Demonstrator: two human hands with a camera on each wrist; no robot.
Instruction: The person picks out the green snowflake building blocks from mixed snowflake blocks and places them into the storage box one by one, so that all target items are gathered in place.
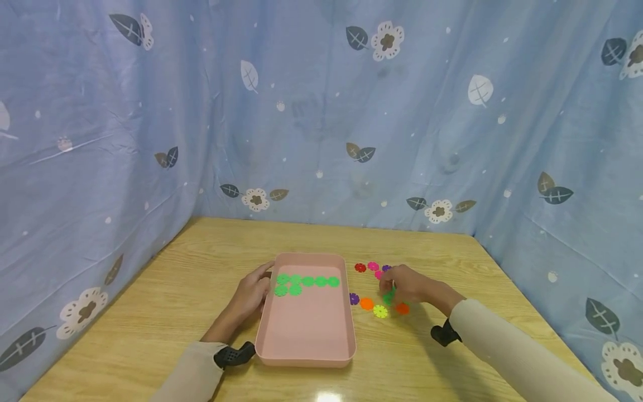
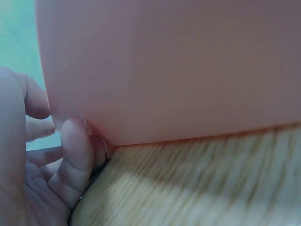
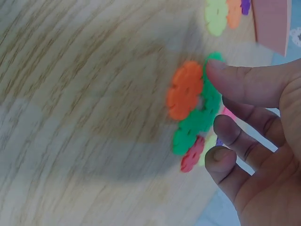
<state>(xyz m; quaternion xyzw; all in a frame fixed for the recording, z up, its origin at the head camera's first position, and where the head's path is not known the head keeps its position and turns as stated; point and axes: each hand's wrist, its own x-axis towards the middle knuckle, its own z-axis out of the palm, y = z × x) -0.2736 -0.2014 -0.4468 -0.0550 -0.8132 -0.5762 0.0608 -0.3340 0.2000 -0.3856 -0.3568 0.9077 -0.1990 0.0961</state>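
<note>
A small screened-off nook

Pale blue fabric curtains (image 1: 311, 111), printed with white flowers and grey and brown leaves, hang behind and along both sides of a light wood-grain worktop (image 1: 201, 268), making a booth-like enclosure. A bright white glare spot (image 1: 329, 397) shows at the worktop's near side. Whether home or workplace, I cannot tell.

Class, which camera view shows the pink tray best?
The head view: it shows the pink tray from end to end, with green pieces lying inside. The left wrist view shows only part of its side, close up, with the left hand at one edge. The right wrist view catches just a bit of it, top right.
</note>
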